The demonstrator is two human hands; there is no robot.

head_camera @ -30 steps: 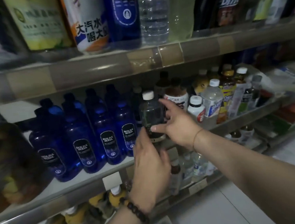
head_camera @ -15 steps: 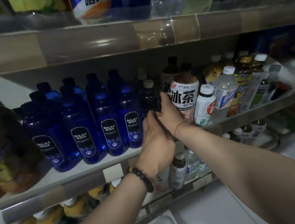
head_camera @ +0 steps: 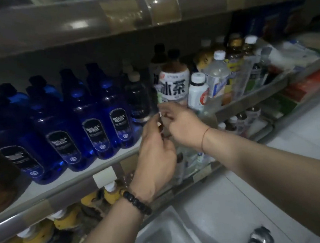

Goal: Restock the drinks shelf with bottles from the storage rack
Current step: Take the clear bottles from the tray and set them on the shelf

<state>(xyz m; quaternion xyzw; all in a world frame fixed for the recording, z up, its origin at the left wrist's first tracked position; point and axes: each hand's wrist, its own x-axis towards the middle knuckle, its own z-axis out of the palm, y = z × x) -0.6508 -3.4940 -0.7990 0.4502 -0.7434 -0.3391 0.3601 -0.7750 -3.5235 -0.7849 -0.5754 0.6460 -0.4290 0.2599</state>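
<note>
Dark bottle [head_camera: 137, 102] with pale cap stands upright on middle shelf [head_camera: 68, 188], between blue soda bottles [head_camera: 90, 126] and iced tea bottle [head_camera: 174, 85]. We see both hands just in front of it at shelf edge. Left hand [head_camera: 156, 156]: fingers curled near bottle base; contact unclear, grip state not discernible. Right hand [head_camera: 184, 125]: fingers bent inward toward left hand, grip likewise not discernible. Beaded bracelet [head_camera: 136, 201] on left wrist. Yellow-capped bottles [head_camera: 67, 218] on shelf below.
</note>
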